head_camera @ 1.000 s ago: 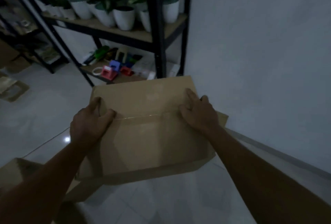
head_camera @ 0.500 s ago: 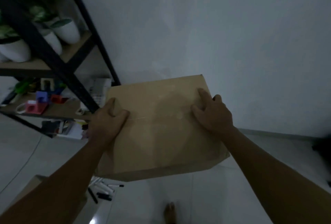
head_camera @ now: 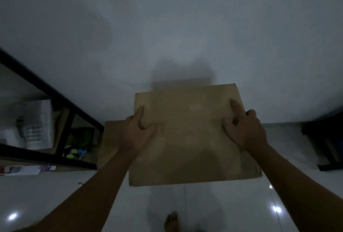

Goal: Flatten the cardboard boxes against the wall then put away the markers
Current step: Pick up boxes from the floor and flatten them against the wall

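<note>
A: Head view, item one: flat brown cardboard box (head_camera: 193,139), collapsed, held up off the pale tiled floor (head_camera: 55,194) and facing the white wall (head_camera: 167,18), near it. Whether its far edge touches the wall cannot be told.

B: Hands?

A: Left hand (head_camera: 136,131) grips the box's left edge, thumb curled onto the near face, fingers hidden behind. Right hand (head_camera: 243,127) lies on the right side, index finger stretched along the face, the other fingers bent at the edge; it appears to pinch the panel.

B: Step in hand?

A: Judged: standing the flattened box against the wall. Best done by lowering the bottom edge to the floor first, then tipping the top to the wall, both hands level so the panel does not spring open. A second brown cardboard sheet (head_camera: 109,142) already stands behind at left; setting this one flush beside it should keep the stack tidy.

B: Containers?

A: Black metal shelving rack (head_camera: 61,101) at left. Lower tiers hold a white packet or carton (head_camera: 39,124), and small green, yellow and blue items (head_camera: 78,150), too dim to identify. Markers: none discernible here.
</note>
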